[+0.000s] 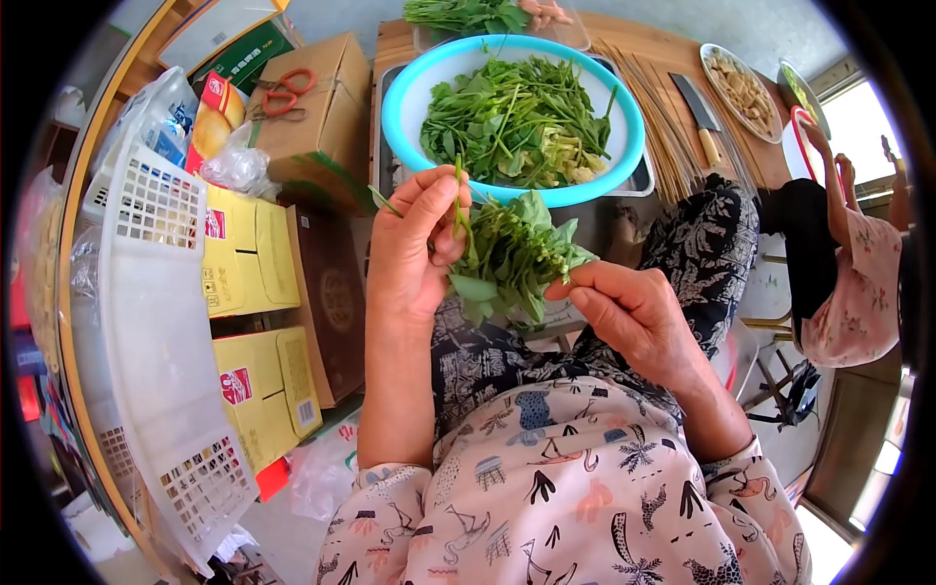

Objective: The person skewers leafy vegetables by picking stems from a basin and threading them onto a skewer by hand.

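Note:
My left hand (424, 234) is raised in front of the basin, its thumb and fingers pinched on a thin green stem (459, 195). Beside it, a bunch of leafy greens (517, 258) hangs over my lap between both hands. The thumb and forefinger of my right hand (634, 317) are closed at the right edge of this bunch, touching its small stems. Just beyond stands a white basin with a blue rim (633, 112), heaped with cut leafy greens (517, 117). How far the two hands share the bunch's weight cannot be seen.
A knife (697, 112) and thin sticks (648, 117) lie on the wooden table, near a plate of brownish food (743, 93). Red-handled scissors (283, 96) rest on a cardboard box (317, 136). A white plastic rack (146, 322) stands left. Another person (858, 292) sits at right.

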### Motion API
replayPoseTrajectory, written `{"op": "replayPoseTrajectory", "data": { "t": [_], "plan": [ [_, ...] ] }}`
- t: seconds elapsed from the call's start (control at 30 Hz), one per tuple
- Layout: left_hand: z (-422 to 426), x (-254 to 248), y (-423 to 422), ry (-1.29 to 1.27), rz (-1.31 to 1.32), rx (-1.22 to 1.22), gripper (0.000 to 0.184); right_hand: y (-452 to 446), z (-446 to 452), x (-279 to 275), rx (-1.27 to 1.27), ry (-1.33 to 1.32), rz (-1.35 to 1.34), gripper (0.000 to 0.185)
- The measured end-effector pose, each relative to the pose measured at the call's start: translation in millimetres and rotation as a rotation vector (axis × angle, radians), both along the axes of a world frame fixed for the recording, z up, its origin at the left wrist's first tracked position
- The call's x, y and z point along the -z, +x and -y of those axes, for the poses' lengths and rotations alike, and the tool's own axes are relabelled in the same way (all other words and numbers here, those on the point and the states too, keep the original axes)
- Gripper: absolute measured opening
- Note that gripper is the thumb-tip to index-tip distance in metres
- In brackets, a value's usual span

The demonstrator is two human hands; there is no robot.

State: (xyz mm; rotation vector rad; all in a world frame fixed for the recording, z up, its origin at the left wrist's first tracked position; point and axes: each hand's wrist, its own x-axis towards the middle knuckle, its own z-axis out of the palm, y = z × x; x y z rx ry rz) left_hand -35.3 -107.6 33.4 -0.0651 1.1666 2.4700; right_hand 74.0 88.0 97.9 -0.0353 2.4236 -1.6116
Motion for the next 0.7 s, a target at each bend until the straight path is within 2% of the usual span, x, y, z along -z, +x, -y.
{"op": "replayPoseTrajectory", "data": {
  "t": [0.7],
  "plan": [
    [-19,-1,4,-0.030,0.019,0.096,0.012,11,-22,8,0.028,-0.044,-0.028,0.017]
  ]
}}
